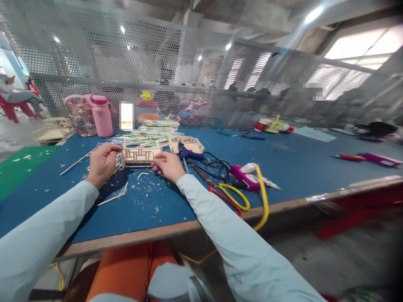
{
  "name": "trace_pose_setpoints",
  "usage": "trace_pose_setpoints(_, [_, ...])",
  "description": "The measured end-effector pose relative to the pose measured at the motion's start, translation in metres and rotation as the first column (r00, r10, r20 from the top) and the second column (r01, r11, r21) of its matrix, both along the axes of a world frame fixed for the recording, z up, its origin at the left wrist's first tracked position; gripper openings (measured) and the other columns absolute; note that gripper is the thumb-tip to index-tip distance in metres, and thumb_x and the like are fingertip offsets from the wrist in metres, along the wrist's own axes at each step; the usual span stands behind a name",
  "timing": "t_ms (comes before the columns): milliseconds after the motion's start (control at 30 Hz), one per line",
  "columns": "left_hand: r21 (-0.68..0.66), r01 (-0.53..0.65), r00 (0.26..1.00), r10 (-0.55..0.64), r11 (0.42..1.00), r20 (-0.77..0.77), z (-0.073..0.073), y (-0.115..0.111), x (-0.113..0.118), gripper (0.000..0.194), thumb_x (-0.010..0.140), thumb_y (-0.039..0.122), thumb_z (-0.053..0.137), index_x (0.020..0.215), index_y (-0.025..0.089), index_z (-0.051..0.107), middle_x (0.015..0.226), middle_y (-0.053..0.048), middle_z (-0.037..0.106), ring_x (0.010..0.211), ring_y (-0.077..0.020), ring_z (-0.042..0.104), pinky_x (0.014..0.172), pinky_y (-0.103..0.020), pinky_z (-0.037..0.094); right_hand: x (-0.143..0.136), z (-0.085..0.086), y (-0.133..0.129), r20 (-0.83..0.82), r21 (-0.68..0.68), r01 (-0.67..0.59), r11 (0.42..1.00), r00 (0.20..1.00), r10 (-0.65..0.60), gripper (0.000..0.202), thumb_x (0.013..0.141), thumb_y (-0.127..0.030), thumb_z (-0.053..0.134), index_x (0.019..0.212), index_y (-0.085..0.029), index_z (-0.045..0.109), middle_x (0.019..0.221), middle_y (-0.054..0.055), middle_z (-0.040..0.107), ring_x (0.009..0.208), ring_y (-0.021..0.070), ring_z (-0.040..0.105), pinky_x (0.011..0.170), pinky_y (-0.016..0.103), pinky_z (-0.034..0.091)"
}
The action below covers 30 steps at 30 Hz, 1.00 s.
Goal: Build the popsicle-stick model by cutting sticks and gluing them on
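A small frame model built of thin wooden sticks (141, 155) rests on the blue table between my hands. My left hand (104, 162) is closed at its left end, thumb and forefinger pinched at the corner. On the right end, my right hand (168, 165) has its fingers pinched together against the model's edge; whether a small piece sits between them is too small to tell. Just behind my right hand lies a blue glue gun (189, 153). A second stick-built piece (189, 144) stands behind it. Loose stick bits (115, 199) lie in front of the model.
Yellow-handled scissors (233, 195), a purple glue gun (250, 176) and black cable lie to the right. Packs of wooden sticks (151, 133) are piled behind. A pink bottle (102, 117) stands back left. A perforated metal screen (157, 71) borders the table (176, 205).
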<state>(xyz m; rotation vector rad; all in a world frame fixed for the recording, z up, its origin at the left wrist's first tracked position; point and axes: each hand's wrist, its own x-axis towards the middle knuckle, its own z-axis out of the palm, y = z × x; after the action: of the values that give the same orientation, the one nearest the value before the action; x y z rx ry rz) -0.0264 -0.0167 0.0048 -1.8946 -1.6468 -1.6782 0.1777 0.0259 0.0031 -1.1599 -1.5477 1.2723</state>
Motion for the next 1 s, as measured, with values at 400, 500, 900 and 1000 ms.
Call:
trace_pose_setpoints(400, [0.034, -0.013, 0.997, 0.016, 0.999, -0.078, -0.0034, 0.0038, 0.0095, 0.028, 0.078, 0.024, 0.049, 0.102, 0.014, 0.06, 0.093, -0.008, 0.067, 0.085, -0.0172, 0.061, 0.076, -0.03, 0.048, -0.0084, -0.0068, 0.0062, 0.003, 0.089, 0.123, 0.988, 0.992, -0.124, 0.006, 0.078, -0.017, 0.061, 0.079, -0.012, 0.065, 0.054, -0.002, 0.062, 0.033, 0.0037, 0.047, 0.033, 0.013, 0.036])
trace_pose_setpoints(500, [0.024, -0.008, 0.997, 0.01, 1.0, -0.079, -0.0037, 0.0039, 0.0105, 0.029, 0.078, 0.024, 0.049, 0.102, 0.014, 0.06, 0.095, -0.008, 0.067, 0.086, -0.0179, 0.061, 0.077, -0.031, 0.048, -0.0101, -0.0074, 0.0067, -0.05, 0.069, 0.13, 0.989, 0.991, -0.127, 0.007, 0.077, -0.016, 0.062, 0.081, -0.012, 0.065, 0.052, -0.003, 0.06, 0.032, 0.0036, 0.046, 0.033, 0.014, 0.036])
trace_pose_setpoints(900, [-0.021, -0.011, 0.994, 0.008, 1.0, -0.112, -0.0059, 0.0055, 0.0081, 0.027, 0.078, 0.026, 0.049, 0.1, 0.016, 0.061, 0.097, -0.008, 0.068, 0.09, -0.0195, 0.061, 0.082, -0.034, 0.048, -0.0108, -0.0038, 0.0005, -0.097, -0.074, 0.148, 0.986, 0.983, -0.155, 0.008, 0.078, -0.015, 0.062, 0.086, -0.013, 0.065, 0.049, -0.006, 0.059, 0.032, 0.0022, 0.045, 0.033, 0.012, 0.034])
trace_pose_setpoints(1000, [-0.048, -0.007, 0.994, 0.002, 0.999, -0.108, -0.0051, 0.0045, 0.0091, 0.027, 0.078, 0.026, 0.048, 0.099, 0.016, 0.062, 0.098, -0.008, 0.069, 0.091, -0.0195, 0.061, 0.084, -0.034, 0.047, -0.011, -0.0049, 0.002, -0.098, -0.063, 0.152, 0.986, 0.983, -0.158, 0.009, 0.079, -0.016, 0.062, 0.086, -0.013, 0.065, 0.049, -0.006, 0.059, 0.032, 0.0024, 0.044, 0.034, 0.012, 0.035])
